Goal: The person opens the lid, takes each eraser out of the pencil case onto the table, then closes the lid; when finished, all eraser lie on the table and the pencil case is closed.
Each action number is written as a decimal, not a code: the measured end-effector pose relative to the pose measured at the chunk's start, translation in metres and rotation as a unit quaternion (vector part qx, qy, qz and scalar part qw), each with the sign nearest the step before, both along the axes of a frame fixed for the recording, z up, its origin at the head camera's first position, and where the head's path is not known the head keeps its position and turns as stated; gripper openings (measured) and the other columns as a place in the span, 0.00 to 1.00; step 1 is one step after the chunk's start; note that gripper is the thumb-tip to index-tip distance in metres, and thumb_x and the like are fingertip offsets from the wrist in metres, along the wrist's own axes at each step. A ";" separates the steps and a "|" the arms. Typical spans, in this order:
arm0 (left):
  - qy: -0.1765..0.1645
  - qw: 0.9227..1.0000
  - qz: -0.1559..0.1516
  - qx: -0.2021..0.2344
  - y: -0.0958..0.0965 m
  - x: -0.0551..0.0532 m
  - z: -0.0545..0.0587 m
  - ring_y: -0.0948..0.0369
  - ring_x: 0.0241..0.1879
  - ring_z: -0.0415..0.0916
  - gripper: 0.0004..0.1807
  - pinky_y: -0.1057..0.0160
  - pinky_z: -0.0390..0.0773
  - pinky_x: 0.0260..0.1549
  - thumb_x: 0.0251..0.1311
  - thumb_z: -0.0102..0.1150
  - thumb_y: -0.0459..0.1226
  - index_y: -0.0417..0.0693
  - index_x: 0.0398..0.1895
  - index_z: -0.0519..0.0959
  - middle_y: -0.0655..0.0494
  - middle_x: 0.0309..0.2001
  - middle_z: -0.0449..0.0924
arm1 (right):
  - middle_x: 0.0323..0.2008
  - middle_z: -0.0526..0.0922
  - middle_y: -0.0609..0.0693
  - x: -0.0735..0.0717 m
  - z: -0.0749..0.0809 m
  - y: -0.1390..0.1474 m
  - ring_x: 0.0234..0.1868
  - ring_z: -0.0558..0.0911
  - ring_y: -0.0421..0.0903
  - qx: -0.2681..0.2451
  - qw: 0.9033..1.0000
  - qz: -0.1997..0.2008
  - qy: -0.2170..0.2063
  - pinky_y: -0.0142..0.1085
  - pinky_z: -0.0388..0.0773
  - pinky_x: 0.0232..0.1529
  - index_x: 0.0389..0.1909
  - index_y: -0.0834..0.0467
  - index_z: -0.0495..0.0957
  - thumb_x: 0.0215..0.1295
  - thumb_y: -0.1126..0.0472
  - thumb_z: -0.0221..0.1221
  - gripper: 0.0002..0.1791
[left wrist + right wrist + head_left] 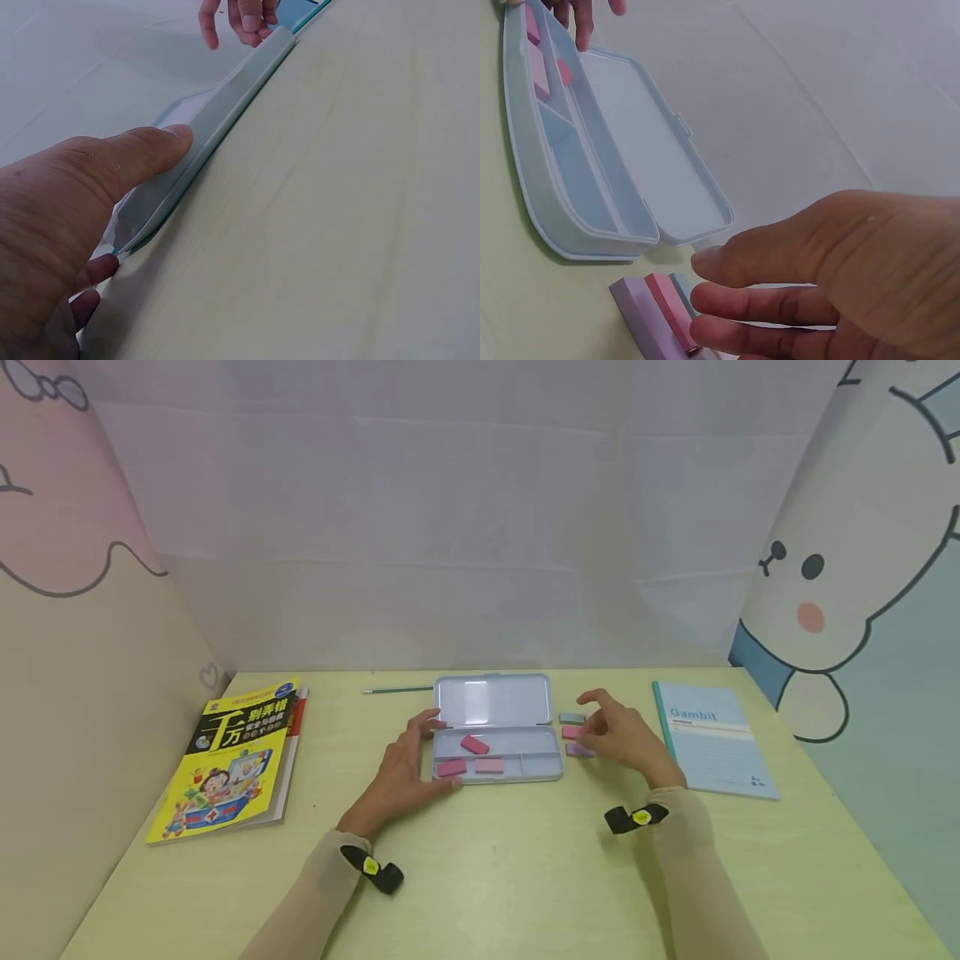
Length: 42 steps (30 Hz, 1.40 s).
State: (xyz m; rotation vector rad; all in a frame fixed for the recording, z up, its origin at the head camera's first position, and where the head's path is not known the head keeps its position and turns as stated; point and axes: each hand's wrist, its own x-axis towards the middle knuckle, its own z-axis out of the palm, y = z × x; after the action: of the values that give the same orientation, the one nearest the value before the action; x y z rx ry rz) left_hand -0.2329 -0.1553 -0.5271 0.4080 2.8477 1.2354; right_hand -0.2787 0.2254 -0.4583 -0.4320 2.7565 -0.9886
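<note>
An open pale blue pencil case [540,767] lies on the table, its lid [517,697] folded back. My left hand [401,777] holds its left end, thumb along the front wall and fingers by the left side near the hinge. Inside are two dark pink erasers, one tilted eraser [475,744] at the back and another eraser [452,767] in front, beside a light pink eraser [490,765]. My right hand [618,735] hovers with thumb and fingers apart at a row of a green eraser [572,718], a pink eraser [669,307] and a purple eraser [646,315].
A green pencil [397,690] lies behind the case at left, its right end reaching the lid. Yellow-covered books [225,768] are stacked at far left. A light blue notebook [716,739] lies to the right of my right hand. A white-covered wall [450,527] stands behind.
</note>
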 end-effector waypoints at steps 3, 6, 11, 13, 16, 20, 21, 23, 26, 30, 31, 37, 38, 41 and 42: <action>0.003 1.000 -0.001 0.002 0.000 0.000 -0.001 0.51 0.78 0.66 0.60 0.35 0.57 0.79 0.56 0.79 0.54 0.69 0.85 0.48 0.62 0.76 0.70 | 0.50 0.91 0.58 0.002 0.003 -0.002 0.52 0.88 0.57 -0.015 1.000 0.009 0.008 0.57 0.83 0.59 0.73 0.59 0.67 0.73 0.60 0.66 0.32; 0.007 1.000 -0.002 0.002 0.000 -0.001 -0.002 0.51 0.77 0.67 0.60 0.36 0.58 0.79 0.56 0.80 0.54 0.69 0.85 0.48 0.61 0.75 0.70 | 0.50 0.92 0.58 0.003 0.005 -0.006 0.53 0.89 0.57 -0.033 0.999 0.020 0.012 0.57 0.83 0.59 0.71 0.58 0.68 0.73 0.60 0.67 0.30; 0.008 1.000 0.000 -0.001 0.000 -0.001 -0.005 0.50 0.77 0.67 0.60 0.35 0.58 0.79 0.55 0.79 0.54 0.69 0.85 0.48 0.61 0.76 0.70 | 0.51 0.92 0.59 0.005 0.005 -0.015 0.54 0.90 0.57 -0.069 0.997 0.041 0.011 0.53 0.85 0.58 0.70 0.60 0.69 0.72 0.65 0.65 0.28; 0.007 1.000 0.001 0.000 -0.001 -0.001 -0.005 0.50 0.77 0.67 0.60 0.34 0.58 0.79 0.55 0.79 0.55 0.69 0.85 0.49 0.60 0.76 0.70 | 0.52 0.92 0.59 0.007 0.004 -0.020 0.55 0.90 0.56 -0.075 0.996 0.043 0.011 0.52 0.85 0.57 0.69 0.60 0.70 0.72 0.65 0.65 0.27; 0.004 1.000 0.003 0.002 -0.001 0.000 -0.005 0.50 0.77 0.66 0.60 0.33 0.59 0.79 0.55 0.80 0.54 0.69 0.85 0.49 0.61 0.76 0.70 | 0.53 0.92 0.59 0.010 0.004 -0.029 0.56 0.90 0.57 -0.078 0.996 0.045 0.010 0.53 0.85 0.59 0.69 0.60 0.70 0.73 0.65 0.65 0.27; 0.008 1.000 0.001 0.001 -0.001 0.000 -0.004 0.50 0.76 0.67 0.60 0.34 0.59 0.78 0.55 0.79 0.54 0.69 0.85 0.49 0.60 0.75 0.70 | 0.54 0.91 0.58 0.013 0.002 -0.045 0.57 0.89 0.56 -0.081 0.996 0.046 0.012 0.55 0.85 0.61 0.69 0.59 0.71 0.73 0.63 0.66 0.27; 0.009 1.000 -0.001 0.000 -0.001 0.000 -0.003 0.49 0.76 0.68 0.60 0.35 0.59 0.78 0.56 0.79 0.54 0.68 0.85 0.49 0.60 0.75 0.70 | 0.54 0.91 0.58 0.013 0.002 -0.049 0.57 0.89 0.56 -0.083 0.995 0.047 0.014 0.54 0.85 0.62 0.70 0.59 0.71 0.73 0.62 0.66 0.27; 0.011 1.000 -0.003 -0.001 0.000 0.000 -0.002 0.49 0.76 0.68 0.60 0.36 0.59 0.79 0.56 0.79 0.54 0.67 0.85 0.49 0.59 0.75 0.71 | 0.54 0.91 0.58 0.015 0.000 -0.056 0.57 0.89 0.56 -0.090 0.995 0.047 0.015 0.55 0.84 0.62 0.70 0.58 0.71 0.73 0.62 0.66 0.27; 0.009 1.000 -0.003 0.000 0.000 -0.001 -0.002 0.49 0.76 0.68 0.60 0.35 0.58 0.79 0.57 0.79 0.54 0.67 0.85 0.49 0.60 0.75 0.71 | 0.54 0.91 0.58 0.016 -0.003 -0.063 0.56 0.89 0.55 -0.099 0.994 0.049 0.016 0.55 0.84 0.62 0.69 0.58 0.71 0.73 0.62 0.66 0.27; 0.006 1.000 -0.002 0.001 0.000 -0.001 -0.003 0.50 0.76 0.67 0.59 0.35 0.58 0.79 0.57 0.79 0.55 0.69 0.85 0.49 0.59 0.75 0.71 | 0.54 0.90 0.59 0.017 -0.006 -0.069 0.57 0.89 0.55 -0.105 0.993 0.055 0.018 0.56 0.83 0.63 0.69 0.59 0.71 0.73 0.61 0.66 0.27; 0.007 1.000 -0.002 0.002 0.000 -0.001 -0.002 0.49 0.76 0.67 0.59 0.35 0.58 0.79 0.57 0.79 0.55 0.68 0.85 0.49 0.59 0.75 0.71 | 0.54 0.90 0.59 0.017 -0.006 -0.071 0.57 0.89 0.55 -0.106 0.993 0.056 0.019 0.56 0.83 0.64 0.69 0.59 0.71 0.73 0.61 0.66 0.27; 0.009 1.000 0.000 0.003 0.000 -0.001 -0.001 0.49 0.76 0.68 0.59 0.33 0.60 0.78 0.57 0.79 0.56 0.68 0.85 0.50 0.60 0.75 0.71 | 0.57 0.90 0.59 0.020 -0.011 -0.083 0.60 0.88 0.58 -0.113 0.991 0.063 0.030 0.57 0.82 0.66 0.70 0.58 0.70 0.74 0.61 0.64 0.27; 0.008 1.000 0.001 0.003 0.000 0.000 -0.001 0.49 0.76 0.68 0.59 0.33 0.60 0.78 0.57 0.79 0.56 0.68 0.85 0.50 0.60 0.75 0.71 | 0.58 0.90 0.60 0.020 -0.013 -0.085 0.61 0.88 0.59 -0.114 0.991 0.068 0.035 0.58 0.82 0.66 0.71 0.59 0.69 0.74 0.61 0.64 0.27; 0.002 1.000 0.003 0.002 0.000 0.000 -0.001 0.49 0.77 0.67 0.59 0.32 0.60 0.78 0.57 0.79 0.56 0.69 0.85 0.50 0.60 0.75 0.71 | 0.61 0.88 0.60 0.023 -0.017 -0.094 0.65 0.86 0.60 -0.106 0.990 0.080 0.040 0.60 0.80 0.68 0.73 0.57 0.67 0.74 0.60 0.64 0.30; 0.001 1.000 0.003 0.002 0.000 0.000 -0.001 0.49 0.77 0.67 0.59 0.32 0.59 0.78 0.56 0.79 0.56 0.69 0.85 0.50 0.60 0.76 0.71 | 0.62 0.88 0.59 0.024 -0.019 -0.096 0.66 0.85 0.60 -0.102 0.990 0.084 0.041 0.60 0.79 0.69 0.74 0.56 0.66 0.74 0.60 0.64 0.31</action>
State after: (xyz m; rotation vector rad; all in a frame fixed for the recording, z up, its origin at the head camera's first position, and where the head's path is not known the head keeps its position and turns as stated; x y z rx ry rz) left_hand -0.2329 -0.1551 -0.5281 0.4015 2.8505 1.2433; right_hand -0.2546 0.1293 -0.4771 -0.7392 2.6450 -1.2374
